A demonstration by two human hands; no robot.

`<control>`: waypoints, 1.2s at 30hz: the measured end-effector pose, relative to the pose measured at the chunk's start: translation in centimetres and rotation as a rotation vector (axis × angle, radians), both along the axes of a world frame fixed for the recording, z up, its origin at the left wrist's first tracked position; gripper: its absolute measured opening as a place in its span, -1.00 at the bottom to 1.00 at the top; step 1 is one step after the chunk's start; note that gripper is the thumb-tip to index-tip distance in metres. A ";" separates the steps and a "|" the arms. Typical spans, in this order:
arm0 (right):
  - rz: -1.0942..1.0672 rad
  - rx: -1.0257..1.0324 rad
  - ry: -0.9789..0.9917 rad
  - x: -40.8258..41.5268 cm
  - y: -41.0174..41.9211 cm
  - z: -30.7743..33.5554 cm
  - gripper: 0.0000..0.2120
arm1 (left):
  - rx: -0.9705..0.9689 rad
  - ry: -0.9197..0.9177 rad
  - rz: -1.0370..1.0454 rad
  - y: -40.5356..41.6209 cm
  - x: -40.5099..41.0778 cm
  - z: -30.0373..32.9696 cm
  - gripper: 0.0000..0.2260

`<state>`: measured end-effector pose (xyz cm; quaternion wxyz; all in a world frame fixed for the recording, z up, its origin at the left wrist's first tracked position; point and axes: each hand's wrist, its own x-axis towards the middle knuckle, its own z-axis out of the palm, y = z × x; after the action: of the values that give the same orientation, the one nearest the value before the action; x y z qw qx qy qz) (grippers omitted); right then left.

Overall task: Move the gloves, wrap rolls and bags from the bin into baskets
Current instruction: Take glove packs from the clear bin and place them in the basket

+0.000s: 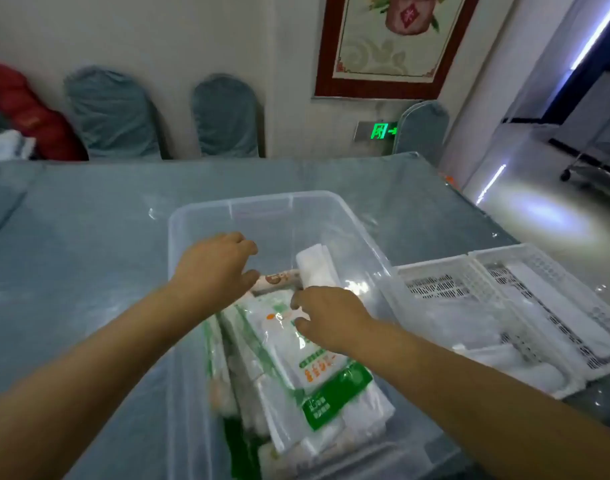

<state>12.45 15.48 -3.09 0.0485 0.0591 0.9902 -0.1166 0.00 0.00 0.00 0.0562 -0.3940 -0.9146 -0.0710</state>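
The packets (296,368) of green-and-white plastic goods lay stacked in the near half of the clear bin (199,216), with a thin wrap roll (279,279) lying across the bin behind them and a folded white bundle (315,268) leaning beside the roll's right end. I judged the step in hand to be the pick: both hands were down inside the bin, nothing lifted out yet. My left hand (215,268) was curled over the left end of the roll, fingers bent and thumb close under, though I could not tell whether it had closed on it. My right hand (326,317) rested on the top packet, fingers partly bent and touching its upper edge, seemingly starting a pinch rather than holding it firmly. The next move, as I saw it, called for a firm grip, a lift clear of the bin's wall, and a carry right to the white slotted baskets (445,275) standing against the bin on the blue tabletop (88,237), where pale items already lay.
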 end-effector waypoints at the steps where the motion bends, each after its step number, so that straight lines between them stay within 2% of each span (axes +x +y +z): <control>1: 0.022 0.011 -0.084 -0.7 -0.6 -0.8 -0.72 | -0.019 0.009 0.005 -0.5 -0.4 -0.1 -0.63; 4: 0.061 0.044 -0.212 -1.7 -2.1 -3.4 -0.64 | -0.014 0.080 0.000 -2.3 -1.9 -1.2 -0.62; 10: 0.038 0.119 -0.177 -1.8 -3.4 -7.4 -0.33 | 0.033 -0.020 0.051 -4.6 -3.1 -3.1 -0.67; 12: 0.054 0.161 -0.173 -1.8 -3.4 -7.7 -0.30 | 0.083 -0.039 0.082 -4.5 -3.0 -3.3 -0.68; 17: -0.058 0.071 -0.192 -2.2 -1.9 -6.0 -0.53 | 0.082 -0.052 0.091 -4.5 -3.1 -3.5 -0.68; 21: -0.187 -0.077 -0.119 -2.2 0.6 -3.0 -0.82 | 0.109 -0.040 0.092 -4.3 -2.9 -3.3 -0.70; 24: -0.276 -0.181 -0.053 -2.5 2.7 -0.6 -0.90 | 0.042 -0.028 0.078 -4.2 -2.7 -2.9 -0.68; 26: -0.353 -0.398 -0.021 -2.4 3.9 1.0 -0.87 | -0.037 0.003 0.067 -3.9 -2.5 -2.6 -0.62; 28: -0.391 -0.736 -0.024 -1.8 4.3 2.6 -0.92 | -0.024 -0.028 0.068 -3.3 -2.2 -2.4 -0.50; 30: -0.373 -1.009 -0.020 -1.2 4.4 4.0 -0.86 | 0.224 -0.279 0.070 -2.3 -1.7 -1.7 -0.31; 33: -0.327 -1.301 0.027 -1.0 4.0 5.3 -0.79 | 0.732 -0.818 0.141 -1.1 -1.5 0.2 -0.12; 35: -0.307 -1.449 0.084 -1.3 3.5 5.7 -0.77 | 1.099 -1.185 0.208 -0.9 -1.3 1.1 -0.10; 36: -0.303 -1.510 0.109 -1.4 3.2 5.8 -0.77 | 1.207 -1.360 0.208 -1.1 -1.3 1.3 -0.16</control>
<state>11.01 18.65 2.75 0.0101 0.1391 0.6244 -0.7686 -1.27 -1.06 1.34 -0.2922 -0.0867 -0.5892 -0.7483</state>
